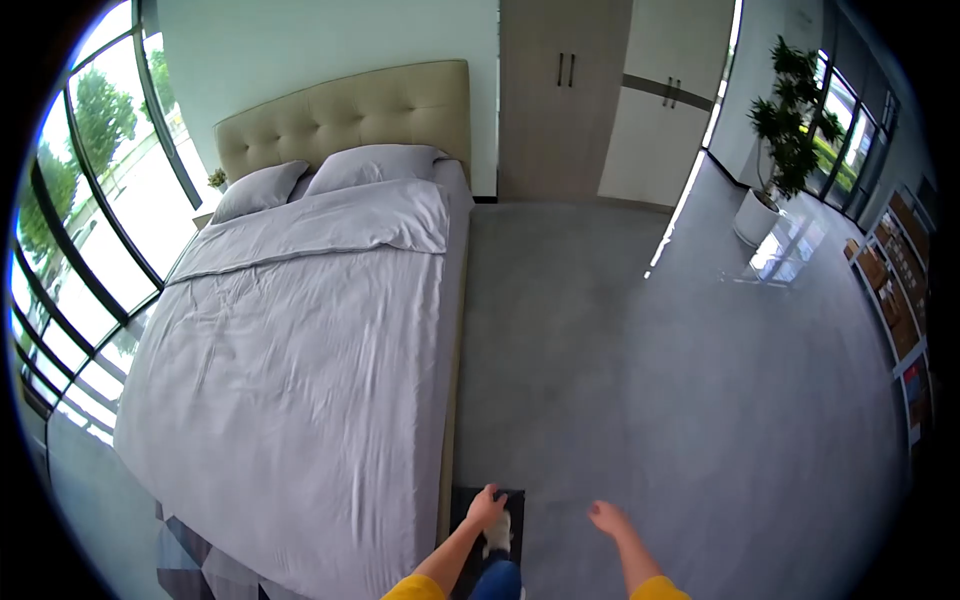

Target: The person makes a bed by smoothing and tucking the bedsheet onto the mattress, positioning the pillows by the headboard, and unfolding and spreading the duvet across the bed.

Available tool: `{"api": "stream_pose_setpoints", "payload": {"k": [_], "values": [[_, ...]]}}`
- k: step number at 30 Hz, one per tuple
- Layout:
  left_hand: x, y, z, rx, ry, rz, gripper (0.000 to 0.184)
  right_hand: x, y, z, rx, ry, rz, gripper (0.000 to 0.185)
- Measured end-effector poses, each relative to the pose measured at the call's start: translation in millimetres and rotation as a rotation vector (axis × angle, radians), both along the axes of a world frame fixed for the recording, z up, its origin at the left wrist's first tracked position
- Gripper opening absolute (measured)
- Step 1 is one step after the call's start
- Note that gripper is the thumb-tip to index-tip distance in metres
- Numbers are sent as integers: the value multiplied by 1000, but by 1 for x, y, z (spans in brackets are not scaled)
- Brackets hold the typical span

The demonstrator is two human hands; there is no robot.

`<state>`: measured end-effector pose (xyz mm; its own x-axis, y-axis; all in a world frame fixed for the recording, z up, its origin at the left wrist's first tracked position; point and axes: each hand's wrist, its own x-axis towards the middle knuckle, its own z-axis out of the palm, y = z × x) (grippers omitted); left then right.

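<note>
My left hand (487,509) hangs in the air beside the foot end of the bed, its fingers loosely apart and holding nothing. Below it a light-coloured shoe (498,535) and a blue trouser leg (498,581) show over a dark mat (516,512). Farther right, over the grey floor, my right hand (608,517) is held out with its fingers curled in and nothing visible in them. The nearest large thing is the bed (290,390), covered by a wrinkled grey duvet (330,330) folded back near two pillows (370,168). Neither hand touches the bedding.
A beige tufted headboard (345,115) stands against the wall, with a wardrobe (565,110) to its right. Tall windows (100,200) line the left. A potted plant (757,218) and a shelf (893,290) are at right. A patterned rug (200,560) lies at the bed's foot.
</note>
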<state>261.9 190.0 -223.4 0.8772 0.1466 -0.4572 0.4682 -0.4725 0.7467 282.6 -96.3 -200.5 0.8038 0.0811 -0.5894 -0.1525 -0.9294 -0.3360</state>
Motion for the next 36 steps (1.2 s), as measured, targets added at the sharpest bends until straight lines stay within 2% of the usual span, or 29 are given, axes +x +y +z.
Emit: {"api": "stream_pose_setpoints", "payload": {"k": [2, 4, 8, 10, 11, 15, 17, 20, 22, 24, 27, 30, 31, 32, 36], "values": [[43, 15, -6, 40, -57, 99, 45, 73, 38, 19, 57, -78, 44, 34], [97, 37, -5, -50, -29, 261, 43, 144, 71, 30, 144, -79, 63, 32], [201, 88, -6, 15, 15, 480, 40, 268, 104, 29, 111, -28, 207, 29], [245, 105, -8, -12, -63, 600, 40, 333, 117, 47, 112, -110, 228, 28], [269, 111, -2, -5, -54, 610, 40, 361, 116, 44, 160, -137, 168, 29], [374, 138, 21, -33, -82, 642, 41, 481, 103, 36, 160, -109, 228, 27], [425, 153, 20, -32, -96, 692, 42, 550, 97, 25, 16, -26, 238, 27], [480, 176, 8, -17, -33, 847, 42, 656, 109, 12, 17, -42, 250, 27], [511, 193, -24, 43, 98, 906, 42, 733, 143, 12, 23, -104, 345, 27], [533, 201, -37, 1, 123, 995, 43, 780, 174, 23, -11, -124, 425, 27], [559, 207, -52, -186, 37, 1205, 42, 844, 238, 47, 66, -143, 506, 28], [582, 234, -78, -292, -47, 1387, 41, 903, 322, 40, 54, -146, 743, 26], [590, 246, -95, -216, -53, 1491, 34, 921, 351, 36, 72, -152, 789, 27], [600, 260, -103, -223, -63, 1528, 34, 939, 383, 30, 90, -157, 832, 28], [638, 281, -118, -343, 0, 1738, 37, 988, 466, 12, 151, -142, 872, 28]]}}
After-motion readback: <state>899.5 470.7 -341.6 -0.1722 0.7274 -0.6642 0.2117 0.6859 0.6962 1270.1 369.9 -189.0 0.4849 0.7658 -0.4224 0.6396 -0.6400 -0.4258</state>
